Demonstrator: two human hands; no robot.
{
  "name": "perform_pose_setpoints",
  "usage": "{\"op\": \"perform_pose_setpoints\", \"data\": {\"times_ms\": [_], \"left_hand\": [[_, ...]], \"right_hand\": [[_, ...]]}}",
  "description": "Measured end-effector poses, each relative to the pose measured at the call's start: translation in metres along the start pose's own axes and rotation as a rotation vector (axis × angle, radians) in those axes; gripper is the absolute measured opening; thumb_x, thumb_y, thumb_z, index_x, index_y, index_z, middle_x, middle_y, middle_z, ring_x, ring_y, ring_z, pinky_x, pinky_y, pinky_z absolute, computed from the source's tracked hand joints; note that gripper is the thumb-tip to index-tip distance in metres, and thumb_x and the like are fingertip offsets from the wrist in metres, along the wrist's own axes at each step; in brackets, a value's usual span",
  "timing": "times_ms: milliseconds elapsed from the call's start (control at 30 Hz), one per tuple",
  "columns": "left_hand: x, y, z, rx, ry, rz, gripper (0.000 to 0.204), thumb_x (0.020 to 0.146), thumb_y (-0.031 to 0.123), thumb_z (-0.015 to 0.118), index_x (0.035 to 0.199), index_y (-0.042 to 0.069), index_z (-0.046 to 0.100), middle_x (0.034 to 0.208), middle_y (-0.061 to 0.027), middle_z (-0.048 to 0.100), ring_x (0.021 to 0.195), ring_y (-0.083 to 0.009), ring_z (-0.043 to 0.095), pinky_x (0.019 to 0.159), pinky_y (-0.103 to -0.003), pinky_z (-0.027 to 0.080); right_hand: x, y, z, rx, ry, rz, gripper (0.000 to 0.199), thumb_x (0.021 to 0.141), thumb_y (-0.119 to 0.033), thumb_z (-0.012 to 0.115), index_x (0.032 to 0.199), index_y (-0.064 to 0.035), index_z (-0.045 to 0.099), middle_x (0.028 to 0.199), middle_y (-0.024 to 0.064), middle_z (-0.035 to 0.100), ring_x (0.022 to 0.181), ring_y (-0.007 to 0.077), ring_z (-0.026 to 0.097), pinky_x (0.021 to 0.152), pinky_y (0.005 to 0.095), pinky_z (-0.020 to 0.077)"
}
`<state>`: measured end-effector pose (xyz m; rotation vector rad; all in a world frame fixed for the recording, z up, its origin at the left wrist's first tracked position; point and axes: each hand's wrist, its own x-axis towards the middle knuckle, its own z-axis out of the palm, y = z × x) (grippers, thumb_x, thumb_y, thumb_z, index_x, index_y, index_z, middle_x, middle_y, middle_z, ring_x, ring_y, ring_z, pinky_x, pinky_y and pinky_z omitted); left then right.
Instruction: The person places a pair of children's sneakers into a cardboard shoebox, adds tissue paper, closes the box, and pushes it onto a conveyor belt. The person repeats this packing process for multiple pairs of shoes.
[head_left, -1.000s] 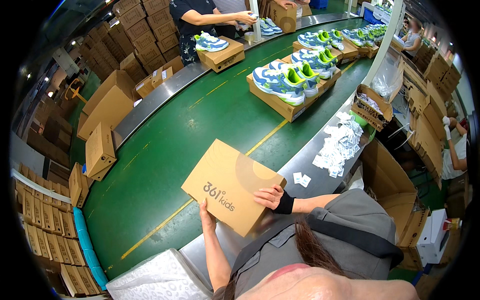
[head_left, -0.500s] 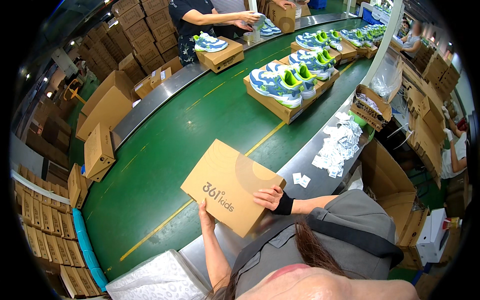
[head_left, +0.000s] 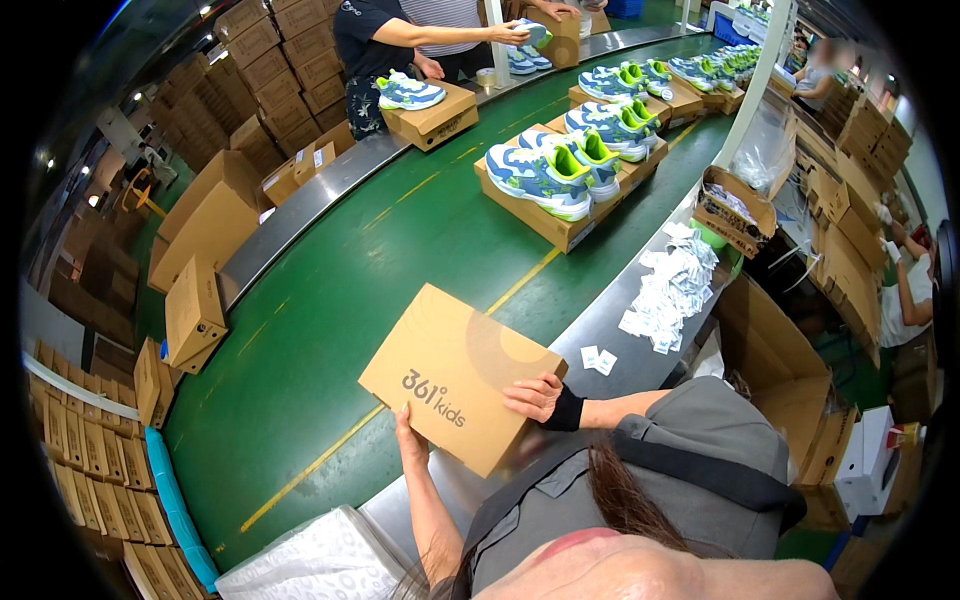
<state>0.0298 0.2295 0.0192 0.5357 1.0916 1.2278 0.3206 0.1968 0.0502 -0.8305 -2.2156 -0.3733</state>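
I hold a closed brown cardboard shoe box (head_left: 455,375) at the near edge of the green conveyor belt (head_left: 330,300). My left hand (head_left: 406,432) grips its near left edge from below. My right hand (head_left: 535,397), with a black wristband, presses on its near right corner. Further along the belt come open boxes topped with blue, white and green sneakers (head_left: 545,180).
A pile of small white packets (head_left: 668,290) lies on the metal ledge to my right. Stacks of flat and folded cartons (head_left: 195,310) line the belt's far side. Other people (head_left: 400,40) handle shoes at the belt's far end. A box of bags (head_left: 735,208) stands right.
The boxes of sneakers have travelled along the belt toward me. The box in my hands has barely shifted.
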Motion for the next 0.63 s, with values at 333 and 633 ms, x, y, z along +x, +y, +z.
{"op": "perform_pose_setpoints", "data": {"times_ms": [333,633], "left_hand": [[-0.004,0.002,0.004,-0.022,-0.022,0.009,0.057,0.078,0.044,0.051,0.118,0.004,0.045,0.112,-0.0097,0.054,0.105,-0.0219,0.051,0.090,-0.036,0.039],[-0.004,0.001,0.003,-0.022,-0.021,0.006,0.061,0.076,0.045,0.053,0.121,0.005,0.042,0.116,-0.0103,0.052,0.107,-0.0227,0.050,0.091,-0.036,0.040]], "right_hand": [[0.003,0.002,-0.007,0.020,-0.005,-0.009,0.040,0.074,-0.015,0.045,0.113,-0.0087,0.052,0.117,0.0059,0.052,0.103,0.0181,0.050,0.080,0.0314,0.0336],[0.002,0.003,-0.011,-0.002,-0.006,-0.013,0.041,0.074,-0.017,0.045,0.114,-0.0090,0.051,0.118,0.0065,0.051,0.105,0.0180,0.048,0.081,0.0318,0.0325]]}}
